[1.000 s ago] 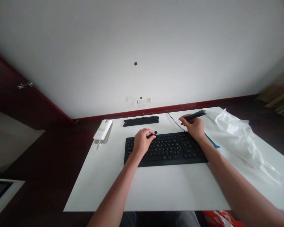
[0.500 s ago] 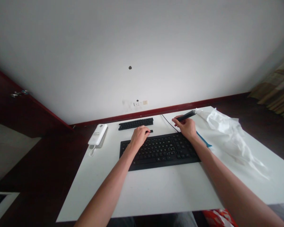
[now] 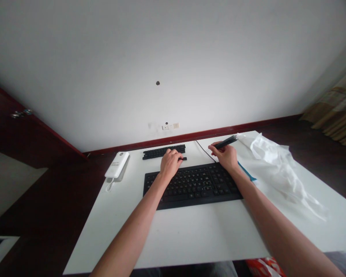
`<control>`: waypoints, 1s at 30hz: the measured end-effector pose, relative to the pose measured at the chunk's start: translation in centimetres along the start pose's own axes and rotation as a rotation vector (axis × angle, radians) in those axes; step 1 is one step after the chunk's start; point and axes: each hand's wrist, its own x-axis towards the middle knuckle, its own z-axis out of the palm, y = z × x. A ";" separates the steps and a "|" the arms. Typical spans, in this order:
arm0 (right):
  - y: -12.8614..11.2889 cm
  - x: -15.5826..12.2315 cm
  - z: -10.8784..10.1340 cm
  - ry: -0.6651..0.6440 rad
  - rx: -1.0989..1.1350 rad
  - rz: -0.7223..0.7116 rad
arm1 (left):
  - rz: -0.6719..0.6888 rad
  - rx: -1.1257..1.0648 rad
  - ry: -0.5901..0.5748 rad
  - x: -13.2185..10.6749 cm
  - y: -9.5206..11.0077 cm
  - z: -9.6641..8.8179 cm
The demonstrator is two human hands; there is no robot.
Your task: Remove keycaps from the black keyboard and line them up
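Note:
A black keyboard point(image 3: 192, 184) lies in the middle of a white table point(image 3: 190, 234). My left hand point(image 3: 170, 163) hovers past the keyboard's far edge, fingers pinched on a small black strip point(image 3: 183, 158), close to a black row of keys point(image 3: 163, 151) lying near the table's back edge. My right hand point(image 3: 226, 156) rests at the keyboard's far right corner and grips a long dark tool point(image 3: 226, 142) that points up and to the right.
A white power bank point(image 3: 117, 164) with a short cable lies at the back left. Crumpled white plastic point(image 3: 279, 169) covers the right side, with a blue strip point(image 3: 246, 172) beneath it. A black cable point(image 3: 203, 150) runs back from the keyboard. A wall stands behind the table.
My left hand has carried the small black strip away from the keyboard toward the row of keys at the back. My right hand has stayed by the keyboard's far corner with the tool.

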 end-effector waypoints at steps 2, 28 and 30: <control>0.1 0.0 0.0 0.002 0.011 0.008 | -0.020 0.007 0.012 0.0 -0.1 0.0; 0.4 0.1 0.1 -0.002 0.014 0.012 | -0.074 0.101 0.033 1.9 -0.1 0.9; 0.4 0.1 0.1 -0.005 0.014 0.018 | -0.074 0.099 0.028 2.0 -0.1 0.9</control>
